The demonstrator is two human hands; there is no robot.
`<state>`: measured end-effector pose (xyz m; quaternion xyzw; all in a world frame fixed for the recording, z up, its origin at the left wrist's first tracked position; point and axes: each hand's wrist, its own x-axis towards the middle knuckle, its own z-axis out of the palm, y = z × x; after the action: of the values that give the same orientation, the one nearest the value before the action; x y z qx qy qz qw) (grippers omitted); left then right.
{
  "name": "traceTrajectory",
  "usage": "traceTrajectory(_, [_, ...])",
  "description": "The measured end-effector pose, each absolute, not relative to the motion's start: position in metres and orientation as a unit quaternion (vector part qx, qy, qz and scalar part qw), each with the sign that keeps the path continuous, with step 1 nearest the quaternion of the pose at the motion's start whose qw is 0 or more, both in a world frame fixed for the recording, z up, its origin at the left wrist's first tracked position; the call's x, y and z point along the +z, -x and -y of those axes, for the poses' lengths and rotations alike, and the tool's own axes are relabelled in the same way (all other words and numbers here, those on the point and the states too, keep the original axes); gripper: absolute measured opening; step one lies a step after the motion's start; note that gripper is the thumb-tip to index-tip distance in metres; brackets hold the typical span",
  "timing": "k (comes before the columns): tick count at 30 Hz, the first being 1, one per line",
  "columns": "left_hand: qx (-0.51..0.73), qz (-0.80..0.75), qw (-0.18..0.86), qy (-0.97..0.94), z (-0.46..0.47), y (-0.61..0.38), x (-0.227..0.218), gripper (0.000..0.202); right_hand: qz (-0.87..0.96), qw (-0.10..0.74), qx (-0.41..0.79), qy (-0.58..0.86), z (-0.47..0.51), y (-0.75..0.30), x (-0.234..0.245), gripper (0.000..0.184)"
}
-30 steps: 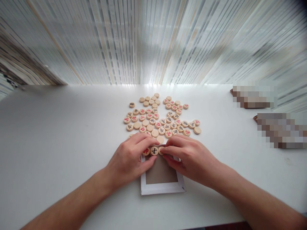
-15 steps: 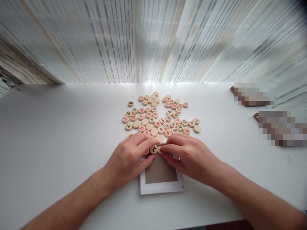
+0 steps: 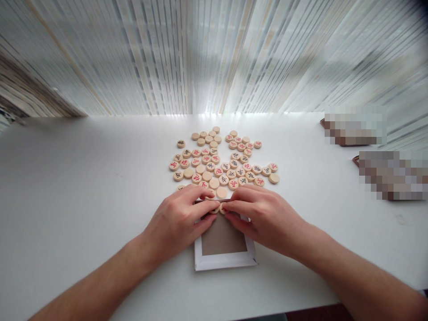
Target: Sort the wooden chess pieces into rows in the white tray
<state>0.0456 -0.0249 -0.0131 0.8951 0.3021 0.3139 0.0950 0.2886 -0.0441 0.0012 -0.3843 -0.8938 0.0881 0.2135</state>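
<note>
A shallow tray with a white rim and a grey-brown bottom lies on the table in front of me. At its far edge my left hand is closed, index finger and thumb on a round wooden Chinese chess piece, mostly covered by the fingers. My right hand pinches another Chinese chess piece right beside it, only partly visible. Just beyond the fingertips lies a blank-topped piece. The tray's far corners are hidden under my hands.
Many loose wooden pieces, some with red or black characters and some blank, spread over the white table beyond the tray. Two blurred-out brown-edged objects stand at the right. A striped curtain hangs behind the table.
My left index finger has come down over the black-marked piece, which showed its face before. The red-marked piece left of it is now hidden. My right hand has barely moved.
</note>
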Motion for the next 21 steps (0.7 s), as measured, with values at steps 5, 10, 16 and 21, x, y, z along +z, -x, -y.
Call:
traceTrajectory(5, [0.314,-0.301,0.098,-0.895,0.0245,-0.0461,-0.0118,0.012,0.895,0.214,0.083,0.382,0.0444,-0.2883,0.0019,0.026])
traceTrajectory(10, [0.310,-0.303,0.100,-0.896,0.0248,-0.0463,-0.0108,0.012,0.896,0.213,0.079,0.383,0.0448,-0.2873,0.0009,0.024])
traceTrajectory(16, [0.310,-0.302,0.106,-0.895,0.0245,-0.0470,-0.0107,0.011,0.893,0.217,0.075,0.387,0.0455,-0.2859,-0.0003,0.026])
traceTrajectory(21, [0.308,-0.305,0.108,-0.894,0.0245,-0.0468,-0.0112,0.010,0.893,0.211,0.069,0.391,0.0458,-0.2861,0.0004,0.027])
